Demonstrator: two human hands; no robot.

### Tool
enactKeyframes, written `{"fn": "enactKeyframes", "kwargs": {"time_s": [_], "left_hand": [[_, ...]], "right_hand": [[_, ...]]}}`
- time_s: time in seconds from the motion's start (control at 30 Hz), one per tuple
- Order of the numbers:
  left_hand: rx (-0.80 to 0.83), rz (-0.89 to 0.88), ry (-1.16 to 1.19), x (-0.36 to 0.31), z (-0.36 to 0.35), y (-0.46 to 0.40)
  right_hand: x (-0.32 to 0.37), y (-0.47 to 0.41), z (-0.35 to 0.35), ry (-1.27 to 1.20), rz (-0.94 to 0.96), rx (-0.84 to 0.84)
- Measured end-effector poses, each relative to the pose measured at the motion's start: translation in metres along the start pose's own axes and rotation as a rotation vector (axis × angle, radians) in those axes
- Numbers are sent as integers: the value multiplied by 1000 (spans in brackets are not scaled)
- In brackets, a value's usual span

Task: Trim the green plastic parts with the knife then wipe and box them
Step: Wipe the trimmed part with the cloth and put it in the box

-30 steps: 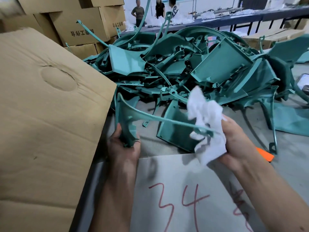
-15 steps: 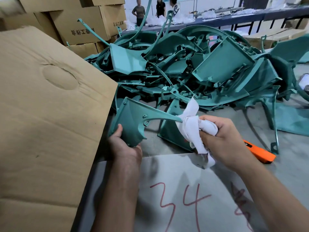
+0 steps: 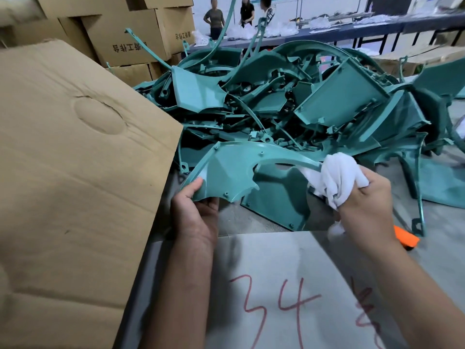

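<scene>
My left hand (image 3: 196,212) grips the near corner of a green plastic part (image 3: 231,170), a flat fan-shaped panel with a long curved arm running right. My right hand (image 3: 364,200) clutches a bunched white cloth (image 3: 339,177) wrapped around the far end of that arm. The orange knife (image 3: 406,239) lies on the table just right of my right wrist, partly hidden by it. A big heap of green plastic parts (image 3: 302,102) fills the table behind.
A large cardboard box flap (image 3: 75,159) rises on the left, close to my left hand. A grey sheet (image 3: 289,285) marked "34" in red lies under my forearms. Stacked cartons (image 3: 130,34) stand at the back left; people stand at a far bench (image 3: 352,26).
The part has turned in my left hand so its broad face shows. My right hand has slid the cloth rightward along the curved arm toward its end.
</scene>
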State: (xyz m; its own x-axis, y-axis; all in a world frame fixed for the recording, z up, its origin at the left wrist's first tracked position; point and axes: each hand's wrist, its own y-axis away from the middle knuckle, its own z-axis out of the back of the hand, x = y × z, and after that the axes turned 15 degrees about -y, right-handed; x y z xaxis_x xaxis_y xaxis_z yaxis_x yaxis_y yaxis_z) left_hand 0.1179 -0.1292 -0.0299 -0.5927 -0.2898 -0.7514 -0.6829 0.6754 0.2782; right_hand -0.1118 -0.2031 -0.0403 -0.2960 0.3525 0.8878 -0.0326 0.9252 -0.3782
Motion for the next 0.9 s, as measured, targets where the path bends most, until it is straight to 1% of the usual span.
{"fn": "enactKeyframes", "kwargs": {"time_s": [0.1, 0.17, 0.2, 0.37, 0.47, 0.53, 0.67, 0.73, 0.83, 0.9], "left_hand": [[-29, -59, -24, 0, 2, -6], [-32, -53, -30, 2, 3, -8], [-23, -41, -18, 3, 4, -8], [-17, -35, 23, 4, 3, -7], [-44, -35, 25, 4, 5, -6], [-60, -21, 28, 3, 6, -6], [-23, -46, 41, 1, 4, -5], [-20, -65, 42, 3, 3, -4], [27, -89, 40, 5, 1, -1], [83, -94, 34, 7, 0, 2]], "right_hand": [[-2, -3, 2, -118, -126, -70], [-1, -5, 3, -217, -187, -99], [0, -5, 3, -263, -189, -96], [9, -7, 1, -395, -124, 5], [12, -7, 3, -396, -128, 117], [12, -6, 3, -336, -112, 128], [2, -7, 5, -171, -82, -52], [-2, -7, 5, -120, -65, -105], [-4, -8, 7, -139, -127, -213], [-3, -9, 8, -204, -204, -286]]}}
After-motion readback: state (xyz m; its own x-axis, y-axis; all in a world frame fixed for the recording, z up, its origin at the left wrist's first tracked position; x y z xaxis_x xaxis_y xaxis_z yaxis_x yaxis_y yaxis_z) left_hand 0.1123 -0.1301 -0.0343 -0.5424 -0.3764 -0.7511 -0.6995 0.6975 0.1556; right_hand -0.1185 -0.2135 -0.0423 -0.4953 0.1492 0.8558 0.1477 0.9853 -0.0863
